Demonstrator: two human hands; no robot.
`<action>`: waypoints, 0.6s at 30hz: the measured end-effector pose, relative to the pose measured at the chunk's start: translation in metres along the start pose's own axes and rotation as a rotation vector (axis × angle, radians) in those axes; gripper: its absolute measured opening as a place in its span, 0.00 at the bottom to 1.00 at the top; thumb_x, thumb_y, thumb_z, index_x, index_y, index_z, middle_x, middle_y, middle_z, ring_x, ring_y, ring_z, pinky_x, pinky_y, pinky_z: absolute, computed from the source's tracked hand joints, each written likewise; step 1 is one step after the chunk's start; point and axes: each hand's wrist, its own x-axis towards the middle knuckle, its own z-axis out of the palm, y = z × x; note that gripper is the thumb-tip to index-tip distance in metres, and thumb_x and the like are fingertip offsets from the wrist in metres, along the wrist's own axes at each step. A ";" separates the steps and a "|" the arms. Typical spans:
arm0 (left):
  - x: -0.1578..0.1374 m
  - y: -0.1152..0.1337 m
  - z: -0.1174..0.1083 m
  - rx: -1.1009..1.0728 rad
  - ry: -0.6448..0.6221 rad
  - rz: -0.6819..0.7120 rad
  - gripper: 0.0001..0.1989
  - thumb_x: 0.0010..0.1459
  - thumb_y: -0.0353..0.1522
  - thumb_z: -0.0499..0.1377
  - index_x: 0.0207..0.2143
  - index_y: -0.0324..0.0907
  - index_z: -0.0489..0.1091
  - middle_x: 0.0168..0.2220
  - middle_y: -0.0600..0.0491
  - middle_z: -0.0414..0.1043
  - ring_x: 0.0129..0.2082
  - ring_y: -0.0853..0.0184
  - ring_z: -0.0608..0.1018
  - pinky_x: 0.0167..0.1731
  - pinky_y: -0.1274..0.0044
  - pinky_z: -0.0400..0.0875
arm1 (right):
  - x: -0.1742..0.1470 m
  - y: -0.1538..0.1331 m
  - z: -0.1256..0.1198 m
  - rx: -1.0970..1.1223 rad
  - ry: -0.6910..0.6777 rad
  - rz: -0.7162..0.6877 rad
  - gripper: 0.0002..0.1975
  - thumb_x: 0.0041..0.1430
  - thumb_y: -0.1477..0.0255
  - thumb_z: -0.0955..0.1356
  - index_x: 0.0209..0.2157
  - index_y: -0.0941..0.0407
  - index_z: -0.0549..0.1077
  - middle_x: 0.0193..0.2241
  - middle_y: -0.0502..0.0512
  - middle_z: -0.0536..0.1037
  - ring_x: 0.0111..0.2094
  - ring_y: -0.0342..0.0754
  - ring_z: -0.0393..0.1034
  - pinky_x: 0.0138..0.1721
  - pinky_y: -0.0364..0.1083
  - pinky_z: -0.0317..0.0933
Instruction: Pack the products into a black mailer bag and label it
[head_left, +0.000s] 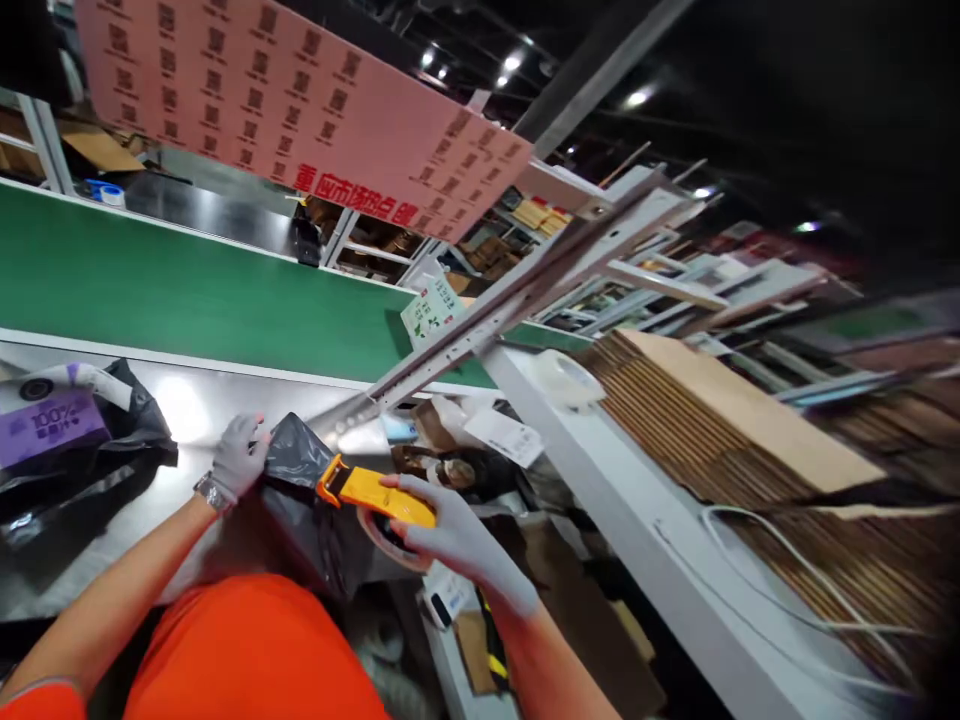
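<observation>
My right hand (450, 535), in a grey glove, grips a yellow and orange tape dispenser (371, 492) with its roll of tape below. The dispenser's orange tip rests on a black plastic bag parcel (300, 470) lying on the steel table (187, 410). My left hand (238, 455), also gloved and with a watch at the wrist, presses down on the far left edge of that parcel.
A green conveyor belt (187, 290) runs behind the table. At the left lie a black bag (97, 460) and a purple package (49, 425). A stack of flat cardboard (742, 420), a tape roll (566, 378) and a slanted metal bar (495, 310) stand to the right. A pink sign (300, 110) hangs overhead.
</observation>
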 end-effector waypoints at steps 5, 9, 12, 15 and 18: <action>-0.079 0.085 0.028 -0.165 -0.483 0.965 0.17 0.73 0.42 0.60 0.55 0.44 0.81 0.44 0.44 0.87 0.42 0.57 0.86 0.45 0.64 0.81 | 0.003 0.025 0.007 -0.022 0.014 -0.127 0.34 0.46 0.67 0.77 0.57 0.58 0.88 0.51 0.60 0.90 0.48 0.58 0.85 0.49 0.49 0.79; -0.092 0.087 0.071 0.082 -0.831 0.970 0.20 0.70 0.47 0.66 0.50 0.40 0.83 0.52 0.38 0.87 0.49 0.49 0.88 0.50 0.61 0.85 | -0.009 0.055 0.010 0.038 0.047 -0.134 0.34 0.45 0.72 0.76 0.58 0.55 0.88 0.43 0.57 0.91 0.39 0.53 0.85 0.40 0.45 0.78; -0.083 0.061 0.079 0.165 -0.844 0.856 0.26 0.66 0.41 0.69 0.61 0.36 0.79 0.65 0.33 0.81 0.62 0.42 0.84 0.60 0.55 0.84 | -0.035 0.096 0.004 0.154 0.052 -0.111 0.31 0.46 0.71 0.78 0.56 0.55 0.89 0.45 0.58 0.91 0.42 0.56 0.87 0.45 0.48 0.81; -0.083 0.039 0.070 0.126 -0.815 0.840 0.30 0.64 0.36 0.70 0.66 0.36 0.76 0.69 0.32 0.76 0.69 0.42 0.79 0.67 0.52 0.80 | -0.065 0.149 0.001 0.130 0.069 -0.051 0.27 0.47 0.67 0.80 0.51 0.55 0.91 0.42 0.60 0.91 0.39 0.58 0.87 0.44 0.51 0.82; -0.092 0.020 0.049 0.106 -0.756 0.868 0.33 0.63 0.29 0.69 0.70 0.41 0.73 0.69 0.36 0.78 0.69 0.46 0.80 0.67 0.54 0.81 | -0.087 0.192 0.013 0.153 0.102 0.053 0.26 0.44 0.68 0.80 0.49 0.55 0.92 0.39 0.61 0.91 0.36 0.59 0.86 0.40 0.52 0.81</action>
